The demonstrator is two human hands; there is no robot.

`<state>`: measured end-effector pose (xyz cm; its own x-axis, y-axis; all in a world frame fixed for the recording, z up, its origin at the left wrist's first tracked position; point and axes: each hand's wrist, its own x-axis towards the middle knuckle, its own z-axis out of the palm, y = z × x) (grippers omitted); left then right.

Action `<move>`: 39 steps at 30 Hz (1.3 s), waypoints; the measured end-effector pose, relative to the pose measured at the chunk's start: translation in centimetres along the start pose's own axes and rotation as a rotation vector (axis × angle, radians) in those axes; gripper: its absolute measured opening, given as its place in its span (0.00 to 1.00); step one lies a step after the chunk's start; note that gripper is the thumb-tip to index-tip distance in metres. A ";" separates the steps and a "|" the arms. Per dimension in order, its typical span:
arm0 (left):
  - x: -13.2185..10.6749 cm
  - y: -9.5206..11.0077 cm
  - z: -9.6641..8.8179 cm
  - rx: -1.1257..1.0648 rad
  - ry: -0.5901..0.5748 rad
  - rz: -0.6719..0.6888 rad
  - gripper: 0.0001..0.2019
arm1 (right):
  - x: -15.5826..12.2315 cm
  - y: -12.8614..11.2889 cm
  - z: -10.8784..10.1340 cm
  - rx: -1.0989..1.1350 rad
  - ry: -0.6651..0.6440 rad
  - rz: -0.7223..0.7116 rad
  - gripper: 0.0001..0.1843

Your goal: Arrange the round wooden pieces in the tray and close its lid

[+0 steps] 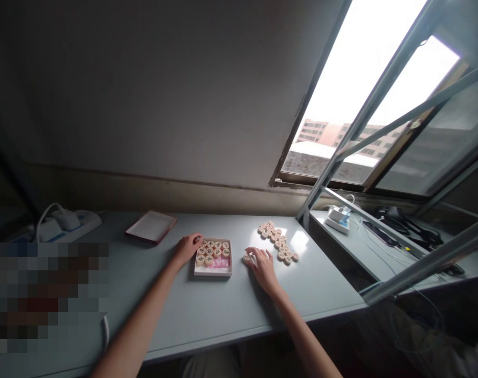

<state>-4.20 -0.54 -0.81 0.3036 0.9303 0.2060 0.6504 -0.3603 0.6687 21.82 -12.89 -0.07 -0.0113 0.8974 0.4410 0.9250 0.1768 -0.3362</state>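
Note:
A shallow white box [213, 272] sits on the desk with round wooden Chinese chess pieces [209, 251] in rows. Dark characters mark their tops. At its front right the pink-patterned bottom [222, 262] shows. My left hand [188, 247] is at the box's far left corner, its fingers curled over the edge; the fingertips are partly hidden. To the right of the box, my right hand [262, 265] is low over the desk, thumb and fingers closed on a single Chinese chess piece [246, 257]. Several more loose pieces [278, 244] lie in a winding cluster beyond it.
A box lid [150, 227] lies inside up at the back left. Power strips with plugs [71, 220] stand at the far left and on the right-hand desk [352, 247]. A metal frame post [329, 170] rises at the right desk corner, before a window. The wall borders the back.

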 end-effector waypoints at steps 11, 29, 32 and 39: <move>0.1 -0.5 0.1 -0.051 -0.008 0.025 0.15 | 2.0 -7.1 2.7 0.200 -0.046 -0.102 0.15; 0.5 -1.2 0.2 -0.175 -0.036 0.028 0.18 | 1.1 -2.8 -1.6 -0.186 0.282 0.110 0.13; 0.6 -1.3 0.2 -0.147 -0.034 0.019 0.18 | -0.6 2.5 -3.4 -0.369 0.276 0.250 0.14; 0.8 -1.6 0.3 -0.150 -0.057 0.018 0.18 | -5.4 6.1 -4.4 -0.374 0.036 0.136 0.18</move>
<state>-4.75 0.77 -1.91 0.3558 0.9169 0.1809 0.5347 -0.3585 0.7652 29.25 -18.44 -0.82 0.1284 0.8868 0.4440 0.9916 -0.1082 -0.0706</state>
